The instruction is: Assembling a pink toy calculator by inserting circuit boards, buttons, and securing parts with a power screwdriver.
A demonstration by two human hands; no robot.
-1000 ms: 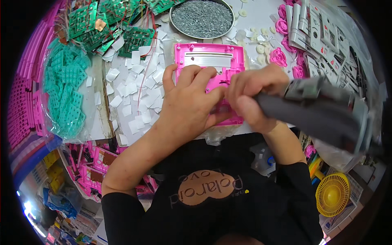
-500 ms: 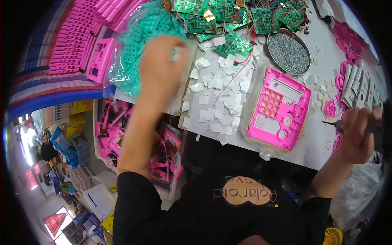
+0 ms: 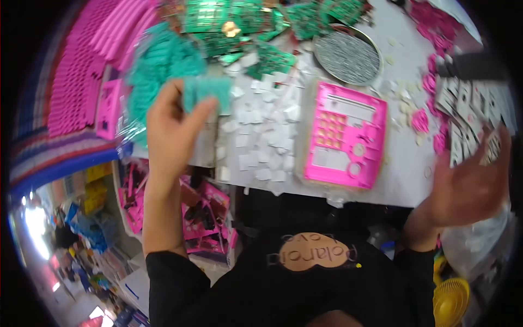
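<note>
Teal keypad [image 3: 217, 90] is grasped by the left hand [image 3: 173, 124]. The pink casing [image 3: 350, 139] is located to its right on the table [image 3: 406, 182], long axis aligned away from the near edge; the right hand [image 3: 471, 188], fingers spread, apparently empty, is positioned nearer.

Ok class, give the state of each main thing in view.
Left hand: closed on teal piece
Right hand: open, apparently empty
Pink casing: lying flat, inner side up
Metal dish: filled with small metal parts
Green circuit boards: heaped
White squares: scattered
Pink shells at left: stacked
Dark tool: blurred; on or off, cannot tell
</note>
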